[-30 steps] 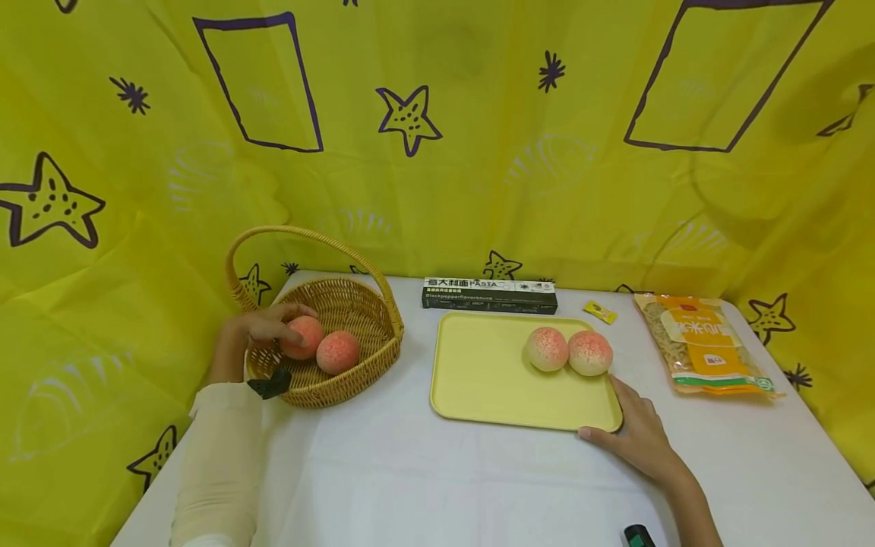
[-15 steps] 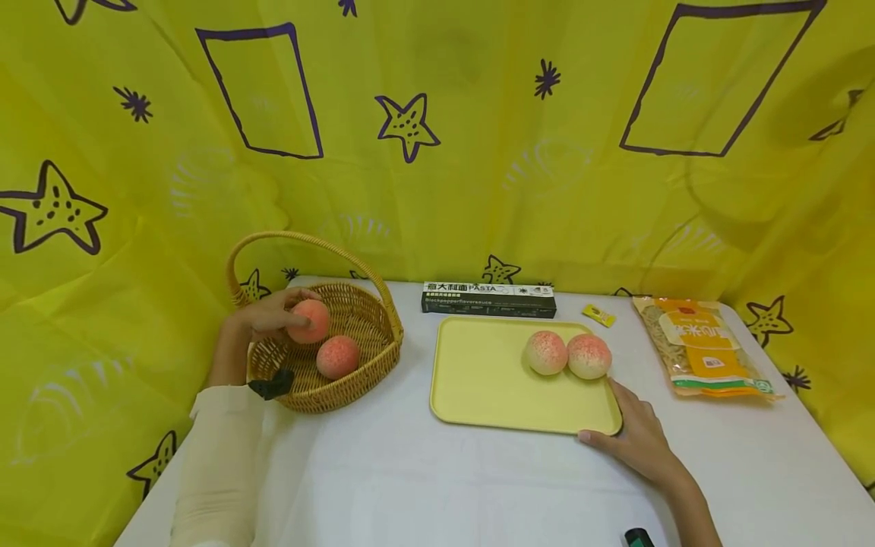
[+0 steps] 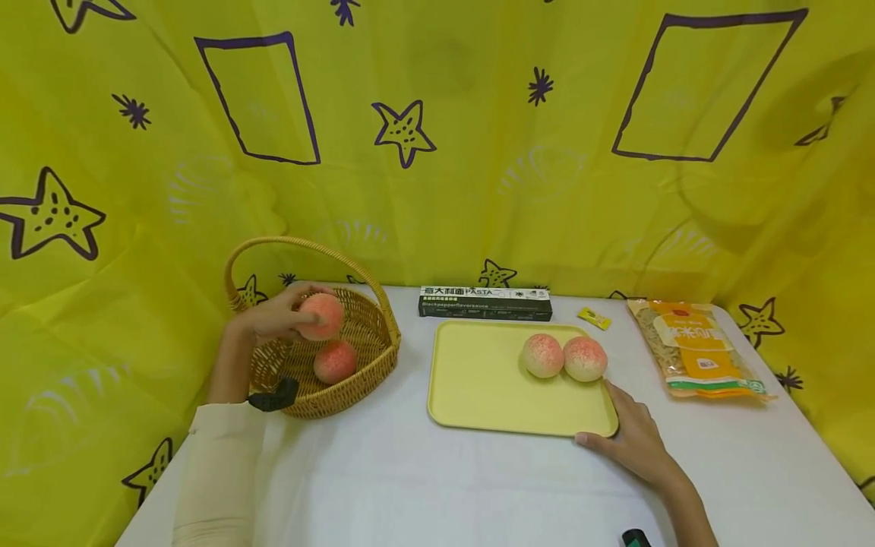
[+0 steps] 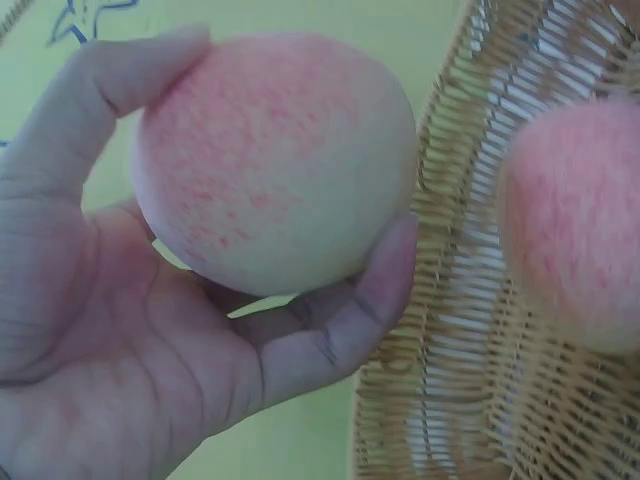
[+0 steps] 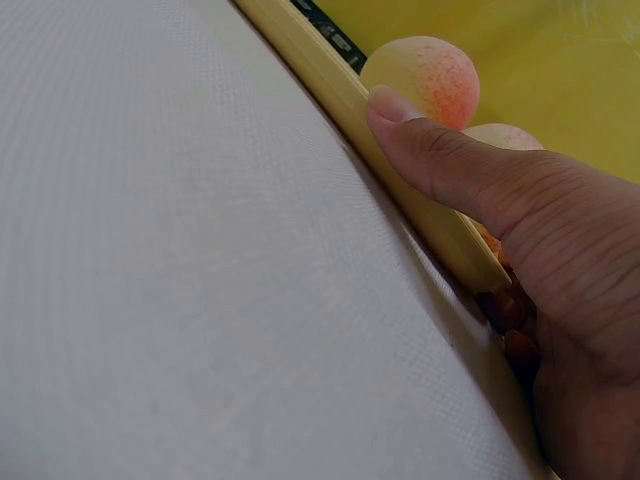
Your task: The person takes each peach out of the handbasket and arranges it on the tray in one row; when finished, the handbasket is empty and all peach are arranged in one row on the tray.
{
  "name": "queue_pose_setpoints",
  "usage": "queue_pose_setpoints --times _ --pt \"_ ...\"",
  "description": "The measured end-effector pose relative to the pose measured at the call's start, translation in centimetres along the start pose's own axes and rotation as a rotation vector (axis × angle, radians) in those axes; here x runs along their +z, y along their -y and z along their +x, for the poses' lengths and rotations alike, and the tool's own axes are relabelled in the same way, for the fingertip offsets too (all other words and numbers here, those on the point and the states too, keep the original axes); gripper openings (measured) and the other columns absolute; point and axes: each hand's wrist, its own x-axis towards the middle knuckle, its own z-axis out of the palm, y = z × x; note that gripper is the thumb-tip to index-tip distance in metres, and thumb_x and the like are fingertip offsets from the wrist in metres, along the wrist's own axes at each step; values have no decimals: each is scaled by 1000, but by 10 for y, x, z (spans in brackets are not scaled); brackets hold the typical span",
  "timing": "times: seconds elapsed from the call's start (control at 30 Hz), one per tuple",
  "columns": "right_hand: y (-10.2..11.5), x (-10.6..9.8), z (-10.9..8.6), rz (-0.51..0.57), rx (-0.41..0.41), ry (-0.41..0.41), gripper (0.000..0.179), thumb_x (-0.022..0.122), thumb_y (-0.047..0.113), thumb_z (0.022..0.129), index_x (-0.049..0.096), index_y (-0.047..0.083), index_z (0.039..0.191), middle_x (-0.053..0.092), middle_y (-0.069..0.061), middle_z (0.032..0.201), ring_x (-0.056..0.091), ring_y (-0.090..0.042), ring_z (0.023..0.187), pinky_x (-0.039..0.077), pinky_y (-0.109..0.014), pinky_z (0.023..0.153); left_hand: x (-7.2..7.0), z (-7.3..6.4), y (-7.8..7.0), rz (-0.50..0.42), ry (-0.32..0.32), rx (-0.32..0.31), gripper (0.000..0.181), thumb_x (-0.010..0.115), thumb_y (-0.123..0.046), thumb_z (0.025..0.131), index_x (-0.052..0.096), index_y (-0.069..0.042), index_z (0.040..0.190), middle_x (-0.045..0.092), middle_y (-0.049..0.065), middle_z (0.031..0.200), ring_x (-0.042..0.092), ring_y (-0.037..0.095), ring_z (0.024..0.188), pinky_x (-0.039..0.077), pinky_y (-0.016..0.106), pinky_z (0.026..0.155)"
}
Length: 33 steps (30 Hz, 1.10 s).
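My left hand grips a pink-and-cream peach between thumb and fingers, raised above the bottom of a wicker basket. A second peach lies in the basket just below it. At the right, my right hand holds the near right corner of a yellow tray; the thumb lies along its near edge and the other fingers are at the right side, partly hidden. Two more peaches, a left one and a right one, sit touching on the tray.
Behind the tray lies a dark pasta box, with a small yellow packet to its right. A clear and orange food bag lies at the far right. The basket's tall handle arches over it. A yellow curtain closes off the back.
My left hand has lifted the peach up and to the right from beside the other one in the basket. The right hand stays at the tray corner. The head view has shifted slightly.
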Motion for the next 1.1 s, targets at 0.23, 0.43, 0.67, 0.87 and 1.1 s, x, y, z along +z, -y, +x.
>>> queue_pose_setpoints --times 0.23,0.43,0.67,0.87,1.1 --pt "-2 -1 2 3 9 -6 110 77 48 79 14 3 156 28 -32 151 33 -47 124 28 -62 95 12 -1 -15 72 19 126 52 62 -11 89 43 -9 138 33 19 136 49 27 98 51 37 71" --pt "-2 -2 2 2 0 -1 109 77 48 79 14 4 156 28 -32 152 33 -47 125 28 -63 95 25 -11 -22 33 75 134 51 61 -15 95 40 -11 142 44 19 134 54 28 107 54 38 80" --pt "1 -5 5 -7 -7 -3 108 77 48 79 15 4 156 29 -31 152 35 -44 121 30 -59 92 45 -18 -36 -13 124 183 49 63 -14 93 43 -12 137 48 14 130 54 31 110 53 42 87" --pt "2 -2 2 -3 12 7 110 77 50 79 14 4 156 28 -31 152 36 -43 120 31 -59 92 70 -13 -50 1 221 241 54 71 -17 86 44 -14 133 49 13 129 54 32 111 53 42 88" --pt "0 0 0 -5 8 -8 110 77 50 78 14 4 156 29 -31 151 36 -43 120 31 -59 92 107 4 -70 14 327 284 69 76 -11 79 39 -18 138 47 13 132 58 29 108 54 41 86"
